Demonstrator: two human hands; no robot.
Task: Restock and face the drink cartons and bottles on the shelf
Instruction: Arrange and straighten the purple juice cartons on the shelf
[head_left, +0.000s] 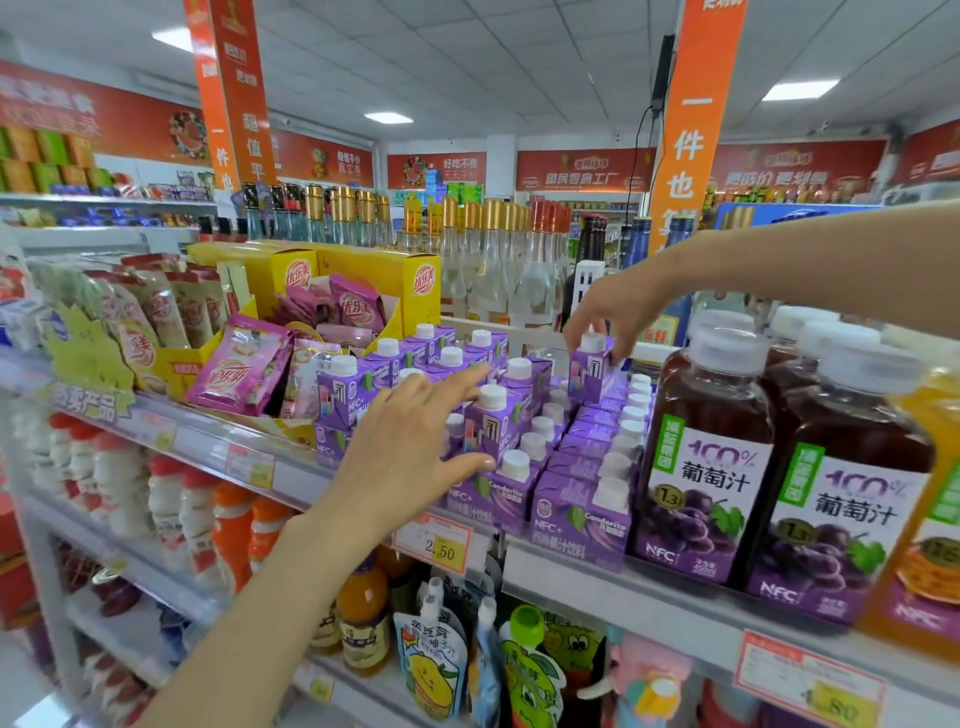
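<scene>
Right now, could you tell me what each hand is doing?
Left hand: open, fingers spread against the purple cartons.
Right hand: closed on one raised purple carton.

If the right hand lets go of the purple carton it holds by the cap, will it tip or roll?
The carton looks boxy and flat-sided, so rolling seems unlikely. The right hand holds it above the stacked row, so it might tip on the uneven caps. It is small, probably light.

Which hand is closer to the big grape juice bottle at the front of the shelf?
The right hand. It grips a purple carton just up-left of the grape juice bottle. The left hand is farther left, open over the stacked cartons.
</scene>
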